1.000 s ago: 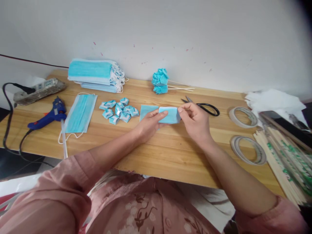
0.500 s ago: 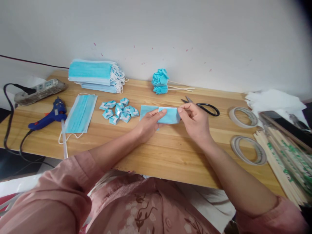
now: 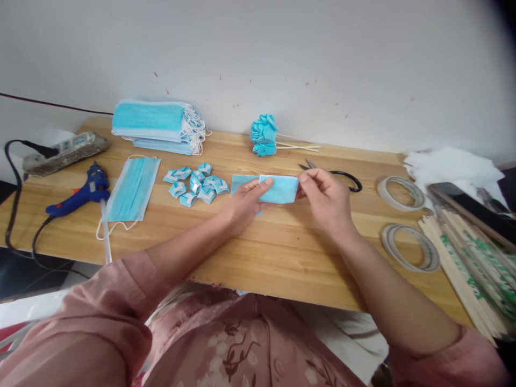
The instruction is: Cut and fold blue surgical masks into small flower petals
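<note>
My left hand (image 3: 246, 201) pinches a folded piece of light-blue mask fabric (image 3: 280, 189), its thumb on top and the other fingers beneath. The piece is held just above the table. At its right edge, my right hand (image 3: 324, 196) has its thumb and fingers closed together; the exact contact is partly hidden. Another flat blue fabric piece (image 3: 244, 183) lies on the table, partly under my left hand. Left of it sit several small folded blue pieces (image 3: 196, 184) with white strips. Scissors (image 3: 346, 180) with black handles lie behind my right hand.
A stack of masks (image 3: 149, 121) and blue fabric flowers (image 3: 264, 131) on sticks lie by the wall. To the left are a single mask (image 3: 133, 188), a blue glue gun (image 3: 83, 193) and a power strip (image 3: 76, 148). Tape rolls (image 3: 409, 258), wooden sticks (image 3: 455, 258) and a phone (image 3: 463, 201) occupy the right.
My right hand has shifted slightly right, its thumb moving off the top of the folded fabric to beside its edge. My left hand keeps its hold.
</note>
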Available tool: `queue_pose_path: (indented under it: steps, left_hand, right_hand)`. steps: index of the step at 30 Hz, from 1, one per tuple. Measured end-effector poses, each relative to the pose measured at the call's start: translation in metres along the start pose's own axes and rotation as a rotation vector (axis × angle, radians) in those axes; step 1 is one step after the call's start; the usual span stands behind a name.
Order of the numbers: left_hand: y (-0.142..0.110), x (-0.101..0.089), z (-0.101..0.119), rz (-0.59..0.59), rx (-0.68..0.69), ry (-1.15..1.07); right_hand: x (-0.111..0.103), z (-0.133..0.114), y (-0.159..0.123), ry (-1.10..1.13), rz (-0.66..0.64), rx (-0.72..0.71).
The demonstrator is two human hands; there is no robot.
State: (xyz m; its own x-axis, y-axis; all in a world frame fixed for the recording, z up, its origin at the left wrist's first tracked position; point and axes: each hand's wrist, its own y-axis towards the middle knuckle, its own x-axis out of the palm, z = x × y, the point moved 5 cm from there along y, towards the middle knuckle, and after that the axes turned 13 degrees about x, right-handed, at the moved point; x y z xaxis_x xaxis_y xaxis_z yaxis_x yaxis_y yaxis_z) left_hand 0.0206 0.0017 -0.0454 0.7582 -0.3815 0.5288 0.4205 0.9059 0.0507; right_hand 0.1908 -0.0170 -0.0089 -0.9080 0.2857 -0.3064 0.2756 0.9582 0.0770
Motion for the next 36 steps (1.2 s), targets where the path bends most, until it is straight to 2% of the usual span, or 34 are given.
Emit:
queue_pose_path:
  steps: [4, 9, 12, 17, 24, 31, 36]
  left_hand:
    - [-0.001, 0.0, 0.003, 0.018, -0.007, 0.021]
    - [-0.003, 0.004, 0.005, -0.03, 0.006, 0.066]
    - [-0.003, 0.006, 0.006, -0.059, 0.016, 0.097]
    - [-0.004, 0.006, 0.006, -0.078, 0.017, 0.17]
    - [-0.003, -0.002, 0.015, -0.003, 0.073, 0.435]
    - [-0.003, 0.008, 0.022, -0.091, 0.119, 0.721]
    - [-0.001, 0.01, 0.021, -0.116, 0.135, 0.693]
  right_hand:
    - [-0.014, -0.006, 0.004, -0.003, 0.06, -0.029]
    - [-0.01, -0.014, 0.001, -0.174, -0.076, -0.156]
    - [-0.004, -0.019, -0.002, -0.244, -0.107, -0.228]
    - [-0.002, -0.023, -0.002, -0.296, -0.092, -0.236]
    - [0.001, -0.025, -0.007, -0.298, -0.131, -0.291]
    - [0.007, -0.023, -0.008, -0.309, -0.249, -0.274]
    - [0.005, -0.022, -0.008, -0.283, -0.212, -0.226]
